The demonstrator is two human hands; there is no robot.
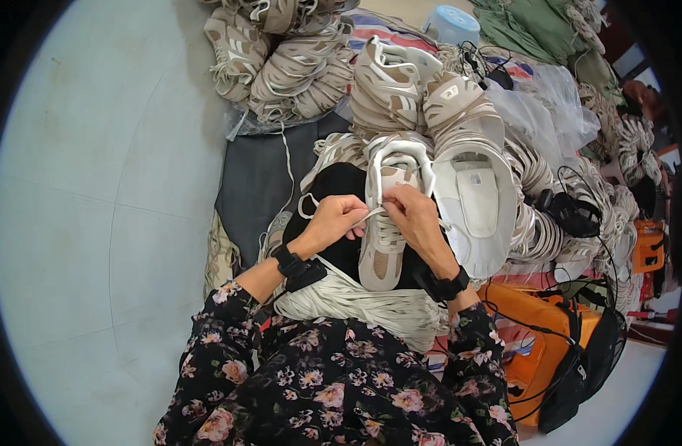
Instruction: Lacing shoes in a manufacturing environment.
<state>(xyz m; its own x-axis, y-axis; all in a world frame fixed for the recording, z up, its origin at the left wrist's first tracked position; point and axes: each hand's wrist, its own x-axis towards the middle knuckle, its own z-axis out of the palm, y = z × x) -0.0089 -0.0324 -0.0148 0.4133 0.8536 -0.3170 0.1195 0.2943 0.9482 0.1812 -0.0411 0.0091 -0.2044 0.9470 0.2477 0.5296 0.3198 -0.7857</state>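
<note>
A beige and white shoe upper (381,262) lies toe toward me on a black cloth (335,183) in my lap. Its front is partly laced. My left hand (335,221) pinches a flat pale shoelace (373,212) just left of the eyelets. On the right side of the lacing, my right hand (415,214) is closed, thumb and finger together at the eyelet edge; the lace seems to run into this pinch. A thick bundle of loose white laces (370,303) lies across my lap, below the toe.
Stacked shoe uppers (385,85) stand just beyond, with more piles (296,70) at the far left. A white oval shoe-shaped piece (477,201) lies to the right. An orange plastic stool (538,334) with black cables and a black bag (579,379) is at the near right.
</note>
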